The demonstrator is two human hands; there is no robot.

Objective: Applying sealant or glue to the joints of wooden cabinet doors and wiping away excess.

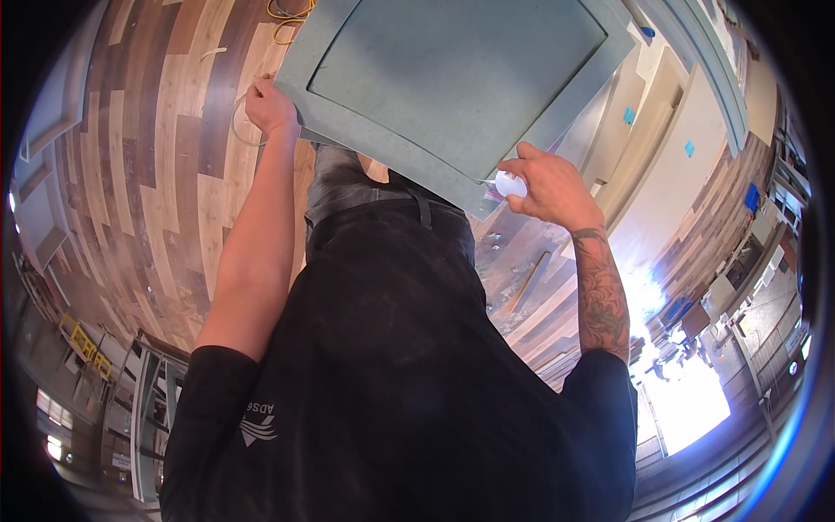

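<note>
A grey-green panel door (pixel 470 70) with a recessed middle lies in front of me, one corner toward my legs. My right hand (pixel 557 187) is closed around a small white bottle (pixel 511 184) at the door's near right corner. The bottle's thin pale tip points left, at the groove around the recess. At the door's left corner, my left hand (pixel 271 106) has its fingers curled together. A thin pale strip (pixel 235 123) loops out from that hand and hangs beside the wrist; the grip itself is partly hidden.
Wood-plank flooring (pixel 165 157) spreads to the left. A yellow cord (pixel 283 19) lies coiled beyond the door's left side. Pale boards (pixel 652 157) with bits of blue tape stand to the right, near a long curved grey-green piece (pixel 709 78). Bright light enters at lower right.
</note>
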